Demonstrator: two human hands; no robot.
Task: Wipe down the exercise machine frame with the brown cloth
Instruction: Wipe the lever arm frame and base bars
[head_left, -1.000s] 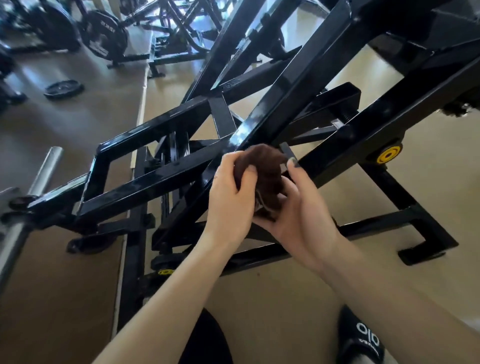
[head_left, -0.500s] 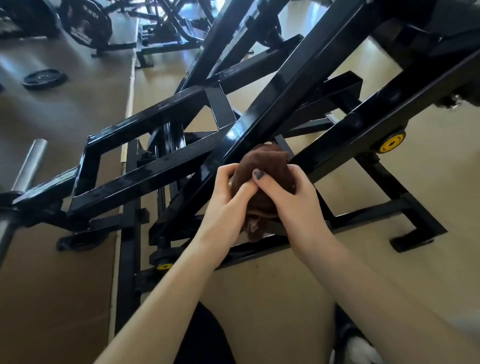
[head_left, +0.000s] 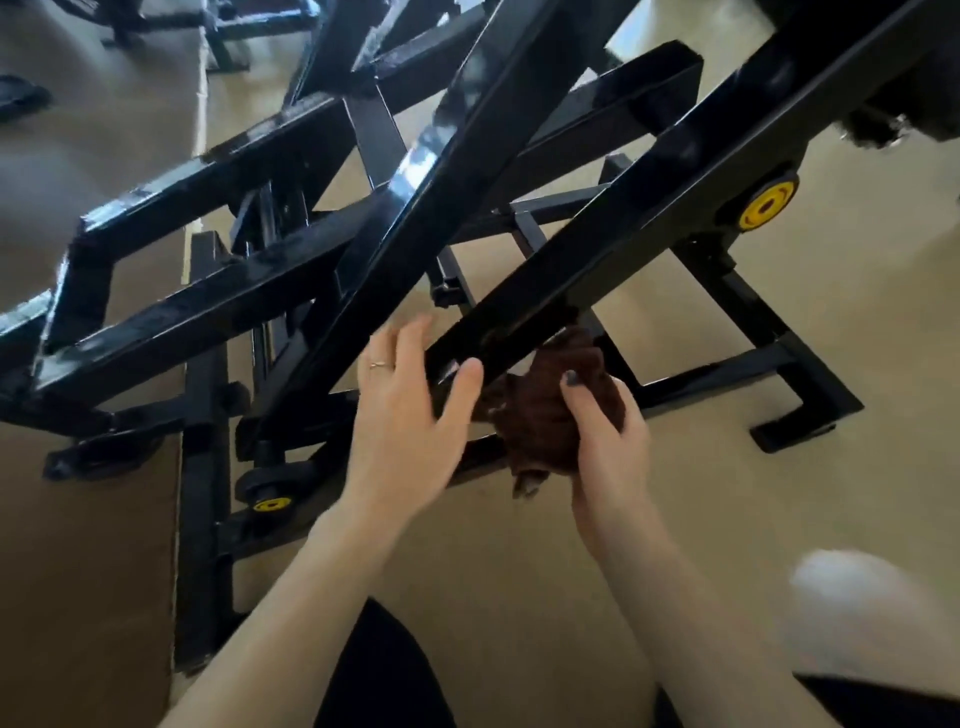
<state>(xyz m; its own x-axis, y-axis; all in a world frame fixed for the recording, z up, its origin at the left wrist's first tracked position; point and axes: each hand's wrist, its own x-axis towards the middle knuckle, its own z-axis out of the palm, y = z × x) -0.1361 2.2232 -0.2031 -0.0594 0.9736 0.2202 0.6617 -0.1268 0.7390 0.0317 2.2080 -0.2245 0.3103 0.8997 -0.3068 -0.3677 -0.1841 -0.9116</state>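
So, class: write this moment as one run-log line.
right hand: grips brown cloth under black frame bar | left hand: open, beside bar | wiping: underway

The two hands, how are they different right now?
The right hand grips the brown cloth, its fingers curled round it; the left hand holds nothing, its fingers spread and nearly straight. The left hand wears a ring; no ring shows on the right hand. The right hand's thumbnail is painted dark; the left hand's nails look bare, though blurred. Both are bare and raised at the lower end of the same sloping black bar of the frame.
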